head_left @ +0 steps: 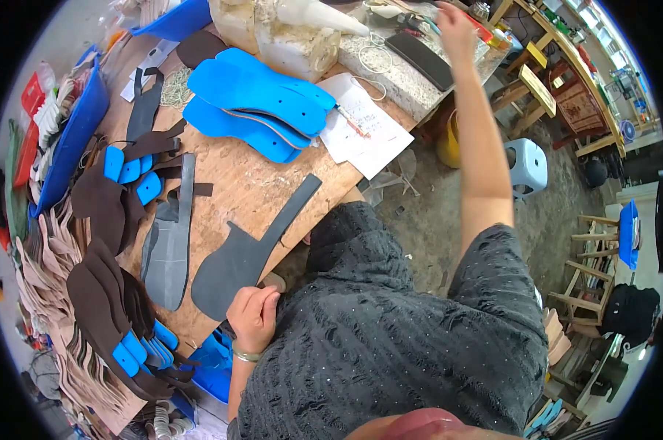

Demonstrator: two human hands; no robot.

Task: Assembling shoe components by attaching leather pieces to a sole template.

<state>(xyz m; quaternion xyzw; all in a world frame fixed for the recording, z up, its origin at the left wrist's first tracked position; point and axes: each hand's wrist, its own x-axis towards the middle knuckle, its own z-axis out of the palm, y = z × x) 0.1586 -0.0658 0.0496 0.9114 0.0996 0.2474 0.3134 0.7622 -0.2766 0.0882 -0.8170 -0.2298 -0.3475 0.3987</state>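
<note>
My left hand [252, 317], fingers curled closed, rests at the table's near edge by a black flat cut-out [229, 268] with a long strap. What it holds, if anything, is hidden. A second dark grey cut-out [166, 257] lies left of that one. My right arm stretches far forward, and my right hand [456, 31] is over the tools at the far end of the stone slab [364, 59]. Its fingers are too small and blurred to read. Stacked blue shaped pieces [262, 92] lie mid-table, partly over white paper [364, 132] with a pen [352, 121] on it.
Dark brown pieces with blue tabs [111, 308] and beige pieces [42, 264] pile along the left. A blue bin [75, 139] stands beyond them. A black rectangular block [419, 60] sits on the slab. A pale blue stool [526, 167] and wooden stools [525, 92] stand right.
</note>
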